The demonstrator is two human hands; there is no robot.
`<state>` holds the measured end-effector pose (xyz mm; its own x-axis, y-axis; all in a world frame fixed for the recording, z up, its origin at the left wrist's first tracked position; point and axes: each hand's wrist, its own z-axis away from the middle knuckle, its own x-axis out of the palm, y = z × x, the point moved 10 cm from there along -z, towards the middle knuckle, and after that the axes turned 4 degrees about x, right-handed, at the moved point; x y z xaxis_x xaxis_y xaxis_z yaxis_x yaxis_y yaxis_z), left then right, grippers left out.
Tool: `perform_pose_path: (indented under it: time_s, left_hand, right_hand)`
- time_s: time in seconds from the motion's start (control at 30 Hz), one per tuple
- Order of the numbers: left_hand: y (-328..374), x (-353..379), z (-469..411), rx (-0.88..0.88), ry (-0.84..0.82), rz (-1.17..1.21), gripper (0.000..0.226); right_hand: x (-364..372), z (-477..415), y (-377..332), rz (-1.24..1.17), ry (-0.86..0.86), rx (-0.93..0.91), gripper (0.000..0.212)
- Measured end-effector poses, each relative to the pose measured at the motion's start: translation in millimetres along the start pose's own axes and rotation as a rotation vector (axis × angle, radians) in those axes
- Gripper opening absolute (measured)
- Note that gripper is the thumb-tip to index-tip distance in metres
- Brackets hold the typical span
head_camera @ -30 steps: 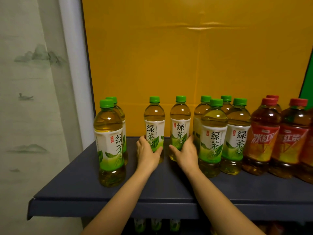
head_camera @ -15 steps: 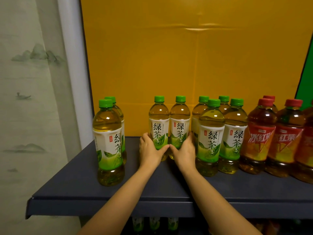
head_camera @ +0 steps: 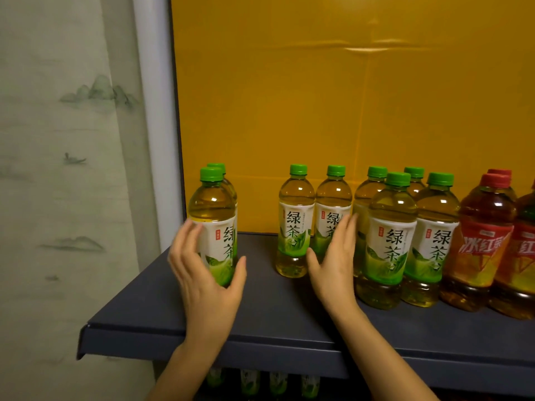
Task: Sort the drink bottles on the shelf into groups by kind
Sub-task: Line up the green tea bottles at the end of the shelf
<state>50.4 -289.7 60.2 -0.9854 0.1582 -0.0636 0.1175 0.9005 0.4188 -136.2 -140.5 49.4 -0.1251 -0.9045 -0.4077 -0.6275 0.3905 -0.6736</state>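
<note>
**Left hand [head_camera: 207,280] nearest the stray green tea bottle [head_camera: 217,215]**

Upright on the shelf [head_camera: 275,311], it stands just ahead of that hand, between spread fingers [head_camera: 185,241] and thumb; contact is too blurred to tell. A second bottle [head_camera: 217,168] stands right behind. Well apart to the hand's right is the green tea group [head_camera: 390,227], the right hand [head_camera: 333,270] flat and empty before it.
</note>
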Motion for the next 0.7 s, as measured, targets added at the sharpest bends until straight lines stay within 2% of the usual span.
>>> perform_pose_path:
  time_s: [0.07, 0.13, 0.2, 0.27, 0.33, 0.43, 0.53, 0.63, 0.7]
  left_hand:
    - [-27.8, 9.4, -2.0, -0.178, -0.13, 0.042, 0.094]
    - [-45.9, 18.7, 1.5, -0.34, -0.254, 0.135, 0.094]
    - [-57.4, 21.4, 4.9, -0.396, -0.303, 0.17, 0.087]
    - [-66.0, 18.4, 4.7, -0.402, -0.305, 0.175, 0.081]
    - [-72.1, 12.7, 2.8, -0.421, -0.294, 0.182, 0.078]
    - [-78.9, 3.0, -1.2, -0.439, -0.262, 0.193, 0.078]
    - [-86.9, -1.4, -2.6, -0.462, -0.253, 0.212, 0.076]
    - [-95.7, -0.1, 1.7, -0.496, -0.29, 0.232, 0.072]
    - [-99.1, 1.1, 5.3, -0.495, -0.326, 0.238, 0.07]
  right_hand:
    - [-6.8, 5.6, -19.0, -0.025, 0.091, -0.109, 0.079]
    - [-4.5, 9.2, -41.2, -0.098, 0.121, -0.23, 0.063]
    - [20.6, 9.4, -59.5, -0.176, -0.035, -0.272, 0.053]
    - [60.2, 12.3, -71.9, -0.211, -0.278, -0.227, 0.055]
    - [97.2, 14.2, -73.0, -0.255, -0.446, -0.126, 0.066]
    - [135.3, 15.0, -68.9, -0.355, -0.563, 0.033, 0.084]
    - [151.5, 12.9, -63.0, -0.398, -0.538, 0.136, 0.086]
    - [149.7, 13.0, -63.8, -0.354, -0.445, 0.121, 0.072]
    - [139.6, 13.4, -65.0, -0.319, -0.385, 0.089, 0.071]
